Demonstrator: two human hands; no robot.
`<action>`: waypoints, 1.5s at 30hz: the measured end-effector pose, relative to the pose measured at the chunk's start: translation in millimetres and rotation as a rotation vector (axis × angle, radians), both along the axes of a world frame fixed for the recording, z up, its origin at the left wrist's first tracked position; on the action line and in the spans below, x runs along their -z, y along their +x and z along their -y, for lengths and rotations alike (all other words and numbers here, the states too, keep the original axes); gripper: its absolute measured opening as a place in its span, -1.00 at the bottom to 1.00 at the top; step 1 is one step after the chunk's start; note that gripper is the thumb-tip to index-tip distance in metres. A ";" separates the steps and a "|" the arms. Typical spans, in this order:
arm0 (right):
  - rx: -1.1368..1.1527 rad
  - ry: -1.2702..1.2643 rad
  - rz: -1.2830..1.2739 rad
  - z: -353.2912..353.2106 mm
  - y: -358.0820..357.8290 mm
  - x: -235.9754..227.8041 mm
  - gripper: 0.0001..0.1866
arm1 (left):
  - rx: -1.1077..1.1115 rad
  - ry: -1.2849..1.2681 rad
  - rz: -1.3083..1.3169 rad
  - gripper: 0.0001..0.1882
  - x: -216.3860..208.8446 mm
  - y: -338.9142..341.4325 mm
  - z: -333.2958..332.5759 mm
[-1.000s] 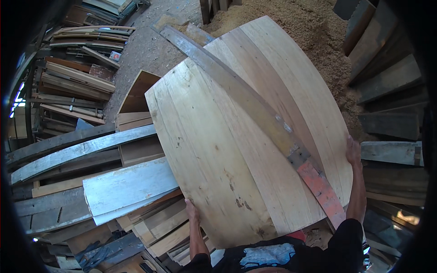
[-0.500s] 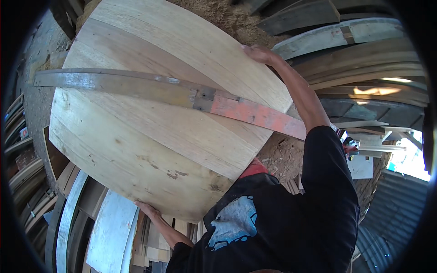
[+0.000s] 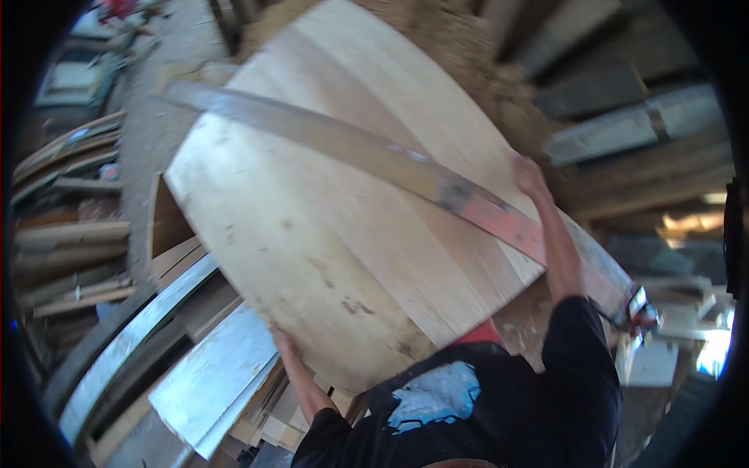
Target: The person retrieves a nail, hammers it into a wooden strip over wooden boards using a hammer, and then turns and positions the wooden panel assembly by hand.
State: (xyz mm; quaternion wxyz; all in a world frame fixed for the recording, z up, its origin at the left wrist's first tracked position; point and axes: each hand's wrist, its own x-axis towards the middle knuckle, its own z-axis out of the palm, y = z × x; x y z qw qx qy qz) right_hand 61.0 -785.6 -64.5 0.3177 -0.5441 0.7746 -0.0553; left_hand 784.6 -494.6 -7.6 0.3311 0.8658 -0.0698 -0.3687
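A broad pale wooden panel (image 3: 312,242), made of several joined boards, fills the middle of the head view. My right hand (image 3: 530,176) grips its far right edge, fingers curled over the side and partly hidden. On the opposite edge, at the lower left, my left hand (image 3: 284,340) holds the panel, its fingertips out of sight beneath. A long narrow timber bar (image 3: 343,148) crosses over the panel diagonally, brown at the left and faded pink toward the right. My right forearm passes over the bar. The panel's near end is close to my black shirt.
Curved boards and planks (image 3: 647,125) are stacked along the right. At the lower left lie a white-painted board (image 3: 214,374) and a long curved strip (image 3: 133,347). Sawdust (image 3: 460,86) covers the ground beyond the panel. A red and black object (image 3: 644,318) sits near the bar's right end.
The whole view has turned, so panel, bar and surroundings appear shifted right and rotated clockwise. Both hands keep their hold on the panel's opposite edges.
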 end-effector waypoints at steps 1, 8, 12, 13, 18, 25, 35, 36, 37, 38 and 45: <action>-0.047 -0.044 -0.091 -4.8 10.7 -2.8 -0.36 | -0.045 0.052 0.005 -0.23 0.3 11.5 1.2; -0.012 -0.197 -0.613 -13.3 36.3 -42.8 -0.42 | 0.039 -0.079 -0.087 -0.21 5.9 34.2 -0.1; 0.112 -0.211 -0.170 60.1 41.6 -55.4 -0.41 | 0.076 -0.163 -0.030 -0.20 2.3 21.5 1.6; 0.078 -0.277 -0.142 86.9 47.4 -54.7 -0.41 | 0.097 -0.168 -0.029 -0.19 0.3 18.1 1.9; -0.016 -0.183 0.205 176.4 93.7 -31.5 -0.36 | 0.111 -0.063 0.035 -0.18 -11.5 7.7 8.6; -0.037 -0.169 0.065 160.0 100.1 -23.7 -0.36 | 0.051 0.022 0.058 -0.18 -26.0 3.5 15.1; 0.065 -0.191 -0.079 95.0 48.2 -26.6 -0.36 | 0.328 0.156 0.175 -0.23 -30.0 11.8 58.6; 0.146 -0.128 -0.126 96.2 46.7 -28.7 -0.37 | 0.337 0.150 0.186 -0.23 -29.4 9.4 65.3; 0.128 -0.127 -0.137 100.5 45.7 -30.7 -0.37 | 0.339 0.166 0.197 -0.23 -28.8 3.6 70.7; 0.154 -0.041 -0.171 109.2 46.9 -31.8 -0.38 | 0.334 0.187 0.208 -0.22 -30.1 -3.5 71.5; 0.146 -0.176 -0.021 178.6 55.4 -21.9 -0.41 | 0.283 0.321 0.418 -0.26 -30.9 -23.0 74.4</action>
